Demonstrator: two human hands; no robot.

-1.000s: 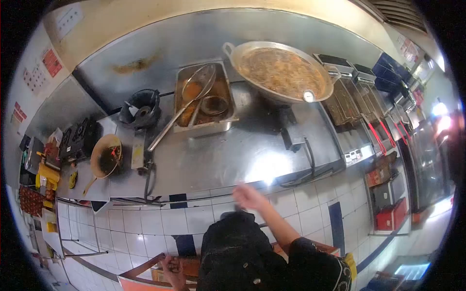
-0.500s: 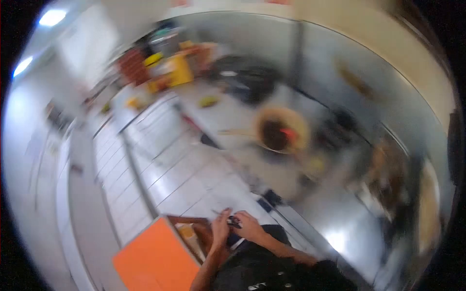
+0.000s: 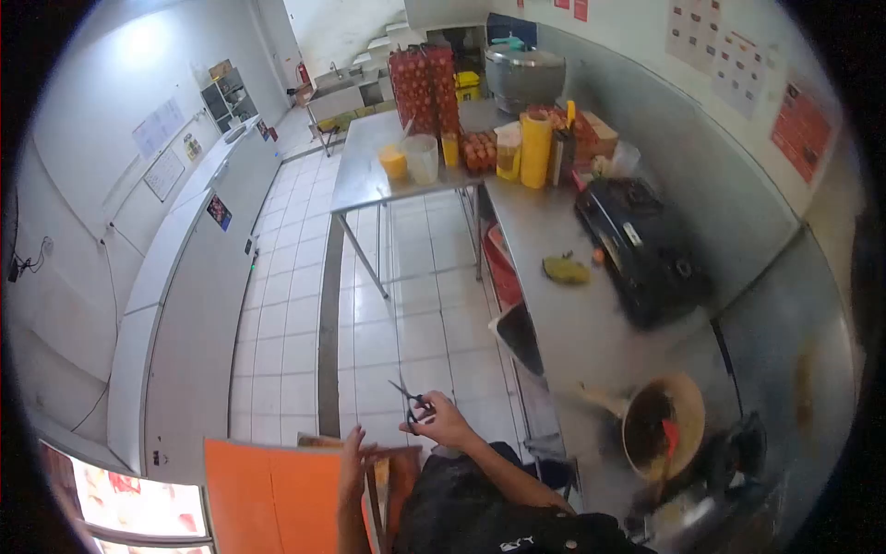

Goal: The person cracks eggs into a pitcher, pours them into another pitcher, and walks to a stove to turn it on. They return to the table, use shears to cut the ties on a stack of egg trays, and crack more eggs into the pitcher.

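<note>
My right hand (image 3: 446, 425) is closed around the dark handles of a pair of scissors (image 3: 415, 409). The blades point up and away over the tiled floor, slightly spread. To its left, my left hand (image 3: 352, 457) has its fingers stretched out, with nothing seen in them. It is beside the brown-edged opening of an orange-topped unit (image 3: 268, 489), overlapping its edge in this view.
On the steel counter (image 3: 544, 323) at right are a pan (image 3: 688, 411) with a red spatula (image 3: 671, 434), a black portable stove (image 3: 641, 249) and a green-yellow item (image 3: 565, 269). Farther back are a red net sack (image 3: 425, 88), eggs (image 3: 480, 150) and a large steel pot (image 3: 526, 78).
The view has swung toward the far end of the room and sharpened. My hands, close together before, are now apart; the scissors point forward in the right hand.
</note>
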